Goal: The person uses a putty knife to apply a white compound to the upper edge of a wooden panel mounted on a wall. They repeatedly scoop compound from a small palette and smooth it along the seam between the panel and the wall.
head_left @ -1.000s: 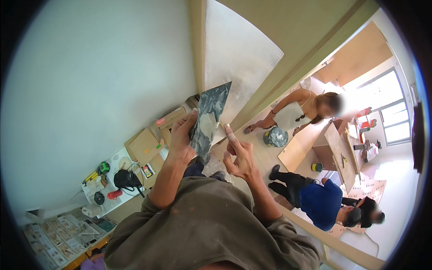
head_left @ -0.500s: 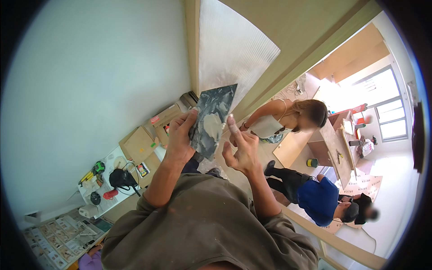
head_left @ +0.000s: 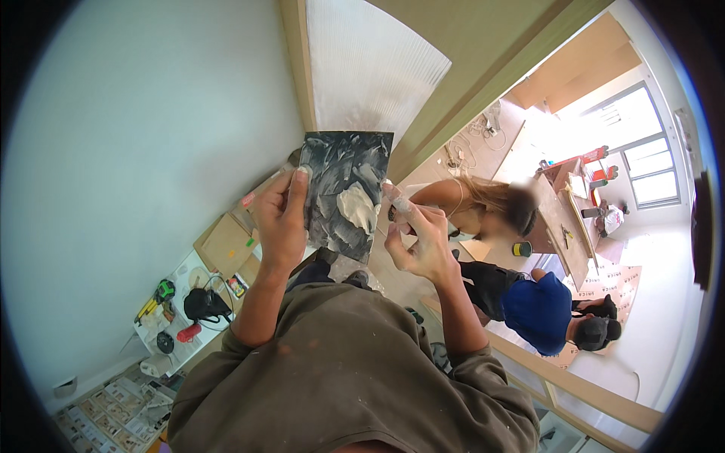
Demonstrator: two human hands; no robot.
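Thumb on top and fingers behind, the left hand (head_left: 281, 219) grips a dark flat plate (head_left: 332, 162) by its left edge, raised in front of the olive shirt (head_left: 340, 370). The right hand (head_left: 427, 238) grasps nothing: its index finger, whitened at the tip, points to just beside the plate's right edge, thumb apart, the rest curled. On the plate, right of the middle, sits a thick lump of pale paste (head_left: 358, 208). Thin streaks already cover most of the face, I'd judge, while the lump itself is left unspread.

Beyond the plate stands a ribbed translucent panel (head_left: 370, 68). Over to the left, a white table (head_left: 181, 349) carries a black bag (head_left: 205, 304), with brown cardboard (head_left: 226, 243) near it. On the right, near a co-worker in a blue shirt (head_left: 538, 312), there's a dark can (head_left: 521, 248) with a yellowish band; from here I can't make out what either can or bag contains.
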